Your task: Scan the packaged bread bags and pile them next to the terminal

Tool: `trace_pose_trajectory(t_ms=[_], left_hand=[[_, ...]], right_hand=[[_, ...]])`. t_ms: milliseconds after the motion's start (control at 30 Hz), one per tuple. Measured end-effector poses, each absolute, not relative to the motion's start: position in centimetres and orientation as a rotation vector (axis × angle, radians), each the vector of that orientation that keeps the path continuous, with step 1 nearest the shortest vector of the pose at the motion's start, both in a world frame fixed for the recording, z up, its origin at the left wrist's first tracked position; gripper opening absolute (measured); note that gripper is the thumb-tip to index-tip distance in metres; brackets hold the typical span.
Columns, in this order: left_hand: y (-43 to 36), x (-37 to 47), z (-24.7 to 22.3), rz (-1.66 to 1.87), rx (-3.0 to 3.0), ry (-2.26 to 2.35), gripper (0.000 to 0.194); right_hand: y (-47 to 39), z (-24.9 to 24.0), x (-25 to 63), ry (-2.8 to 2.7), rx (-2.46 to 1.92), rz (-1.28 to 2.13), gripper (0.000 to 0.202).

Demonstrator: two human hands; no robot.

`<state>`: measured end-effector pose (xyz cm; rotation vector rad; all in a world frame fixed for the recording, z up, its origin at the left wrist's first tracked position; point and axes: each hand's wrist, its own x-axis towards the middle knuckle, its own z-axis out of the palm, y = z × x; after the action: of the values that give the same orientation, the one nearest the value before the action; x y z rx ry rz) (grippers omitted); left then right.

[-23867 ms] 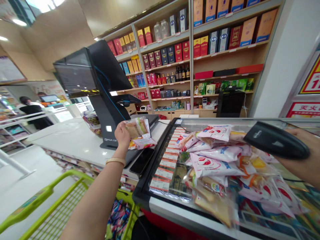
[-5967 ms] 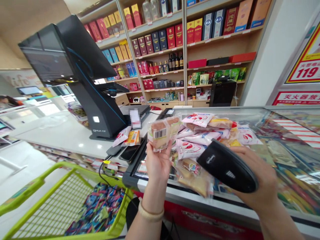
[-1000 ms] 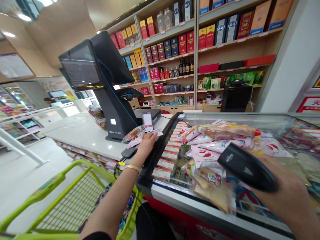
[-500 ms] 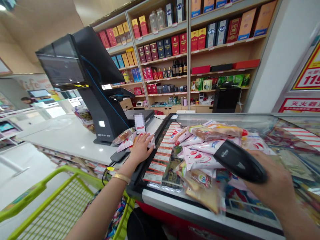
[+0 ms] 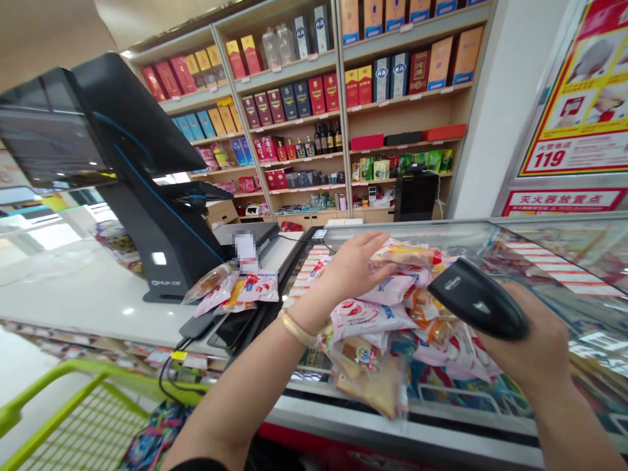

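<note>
My right hand (image 5: 537, 333) is wrapped round a black barcode scanner (image 5: 478, 299), its head pointing left over the packaged bread. My left hand (image 5: 356, 265) hovers at or touches the top of the heap, fingers outstretched toward a long bread pack (image 5: 409, 253); contact is hard to make out. Below it lie a pink-and-white packet (image 5: 366, 318) and a clear bag of sliced bread (image 5: 375, 386), all on the glass-topped case (image 5: 544, 294). Several more packets, among them a pink-and-white one (image 5: 260, 286), lie on the counter to the left, beside the register.
A black register with screens (image 5: 147, 190) stands on the white counter (image 5: 161, 322) at left. A green shopping cart (image 5: 73, 392) is at lower left. Behind the case rise shelves of boxed bottles (image 5: 294, 101). Cables (image 5: 169, 376) hang over the counter edge.
My left hand has moved right from the packets beside the register to the bread heap, leaving a pink-and-white packet there. The scanner stays in my right hand. The view has turned right.
</note>
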<state>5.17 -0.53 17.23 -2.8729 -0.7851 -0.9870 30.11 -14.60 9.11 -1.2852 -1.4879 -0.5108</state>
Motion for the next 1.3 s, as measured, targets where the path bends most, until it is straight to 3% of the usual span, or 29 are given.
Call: trace_pose_trajectory(t_ms=[200, 300, 700, 767, 833, 967, 1067, 1167, 1300], left_hand=[[0.3, 12.6, 20.1, -0.168, -2.872, -1.077, 0.068], [0.7, 13.7, 19.9, 0.044, -2.815, -1.154, 0.072], [1.6, 13.1, 19.1, -0.158, -2.835, -1.27, 0.042], [2.0, 12.3, 19.5, -0.4, -2.891, -1.325, 0.037], [2.2, 11.2, 19.7, -0.865, -2.962, -1.405, 0.031], [0.8, 7.8, 19.2, -2.195, -2.939, -1.52, 0.028], [-2.1, 5.0, 17.6, -3.077, -2.638, -1.378, 0.047], [-5.4, 3.0, 15.1, -3.497, -2.198, -1.29, 0.061], [-8.4, 1.1, 11.8, -3.567, -1.817, -1.423, 0.069]], right_hand=[[-15.1, 8.5, 31.5, -1.52, -1.259, -0.513, 0.024], [-15.5, 7.7, 32.0, -1.524, -1.265, -0.48, 0.026], [-16.3, 7.6, 31.3, -1.495, -1.289, -0.437, 0.027], [-16.4, 7.8, 31.0, -1.49, -1.285, -0.443, 0.023], [-16.5, 7.9, 30.7, -1.479, -1.277, -0.441, 0.022], [-16.8, 8.3, 29.9, -1.459, -1.269, -0.391, 0.023], [-17.2, 8.8, 28.9, -1.47, -1.224, -0.326, 0.025], [-17.5, 9.1, 27.9, -1.504, -1.184, -0.291, 0.027], [-17.6, 9.2, 26.9, -1.65, -1.149, -0.234, 0.028]])
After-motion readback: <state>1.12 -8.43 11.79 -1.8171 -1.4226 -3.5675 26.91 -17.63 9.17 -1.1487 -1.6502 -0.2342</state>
